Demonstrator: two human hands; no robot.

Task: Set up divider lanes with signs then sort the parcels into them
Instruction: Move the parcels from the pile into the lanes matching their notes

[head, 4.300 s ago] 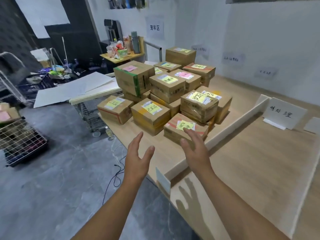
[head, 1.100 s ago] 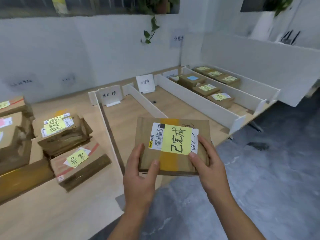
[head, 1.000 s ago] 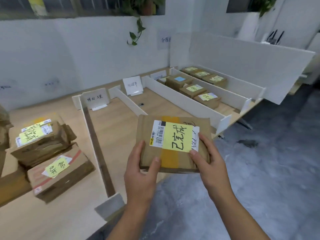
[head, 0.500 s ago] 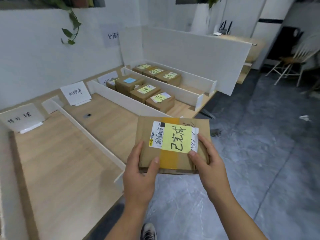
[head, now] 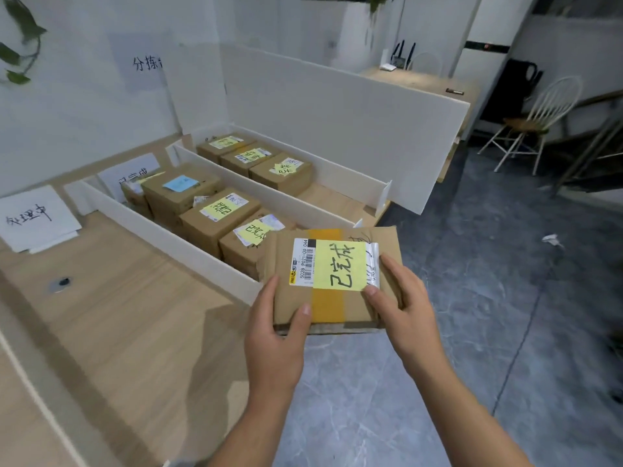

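Note:
A flat brown parcel with a yellow note and an orange tape stripe is held over the table's front edge. My left hand grips its near-left corner, thumb on top. My right hand grips its right side, thumb on the label. White divider boards split the wooden table into lanes. The lane just beyond the parcel holds several parcels with notes; the far lane holds three parcels. A paper sign stands at the back of the near lane, another sign behind the filled lane.
A tall white board closes off the table's right end. Grey floor lies to the right, with a white chair further back. A round metal grommet is set in the tabletop of the near lane.
The view has swung right along the table, away from the unsorted pile. The parcel, held in both hands, now sits at the front end of the lane with several parcels.

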